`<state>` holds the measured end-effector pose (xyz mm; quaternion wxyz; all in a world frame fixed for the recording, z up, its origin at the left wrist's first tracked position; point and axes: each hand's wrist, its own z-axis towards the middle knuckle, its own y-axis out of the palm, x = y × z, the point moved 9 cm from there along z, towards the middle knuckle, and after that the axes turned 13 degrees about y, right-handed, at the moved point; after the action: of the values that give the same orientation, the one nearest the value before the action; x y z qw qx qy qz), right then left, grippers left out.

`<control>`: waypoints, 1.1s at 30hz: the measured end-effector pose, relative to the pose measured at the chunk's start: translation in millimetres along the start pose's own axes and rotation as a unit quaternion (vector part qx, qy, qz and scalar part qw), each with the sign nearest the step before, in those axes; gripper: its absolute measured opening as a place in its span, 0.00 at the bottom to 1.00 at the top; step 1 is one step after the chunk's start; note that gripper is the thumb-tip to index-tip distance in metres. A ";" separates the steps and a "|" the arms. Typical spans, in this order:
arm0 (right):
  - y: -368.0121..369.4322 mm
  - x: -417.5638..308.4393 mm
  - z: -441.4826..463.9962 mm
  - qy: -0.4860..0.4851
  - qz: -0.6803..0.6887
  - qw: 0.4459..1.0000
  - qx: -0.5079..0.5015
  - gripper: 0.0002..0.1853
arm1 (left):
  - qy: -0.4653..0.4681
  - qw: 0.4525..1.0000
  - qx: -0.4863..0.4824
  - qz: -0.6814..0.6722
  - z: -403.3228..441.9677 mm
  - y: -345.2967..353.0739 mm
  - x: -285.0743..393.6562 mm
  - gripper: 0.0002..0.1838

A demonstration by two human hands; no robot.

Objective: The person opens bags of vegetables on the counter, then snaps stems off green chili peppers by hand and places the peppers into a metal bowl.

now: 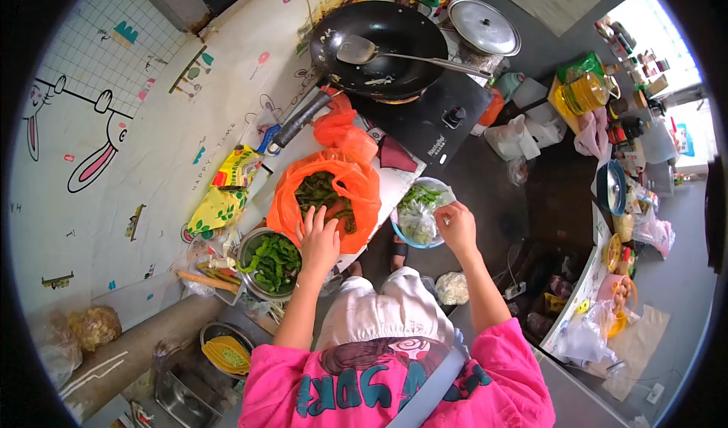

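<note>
My left hand (319, 238) is at the near edge of an orange plastic bag (359, 181), its fingers apart over dark green vegetables (318, 190) inside. Just left of it, a metal bowl (254, 284) holds bright green peppers (276, 264). On the right, my right hand (456, 225) has its fingers pinched at a clear plastic bag (418, 219). That bag lies over green vegetables (419, 196) in a light blue basket (400, 232). Whatever else is between those fingertips is too small to make out.
A black wok (413, 41) with a metal spatula (360, 50) sits on the stove (436, 125), its handle pointing toward the orange bag. A lidded pot (485, 28) stands behind it. Yellow packets (227, 193) lie left; a sink (186, 390) is lower left.
</note>
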<state>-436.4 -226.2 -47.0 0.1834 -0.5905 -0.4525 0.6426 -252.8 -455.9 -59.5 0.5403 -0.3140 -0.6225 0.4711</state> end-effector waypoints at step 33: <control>87.9 -112.8 -29.6 -0.146 -0.002 0.984 -0.105 0.05 | -0.042 0.987 0.063 0.139 30.4 23.2 -101.8 0.10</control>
<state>-356.2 -348.2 -47.1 0.0537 -0.5059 -0.5401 0.6705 -262.7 -546.7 -118.6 0.4617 -0.3425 -0.5646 0.5922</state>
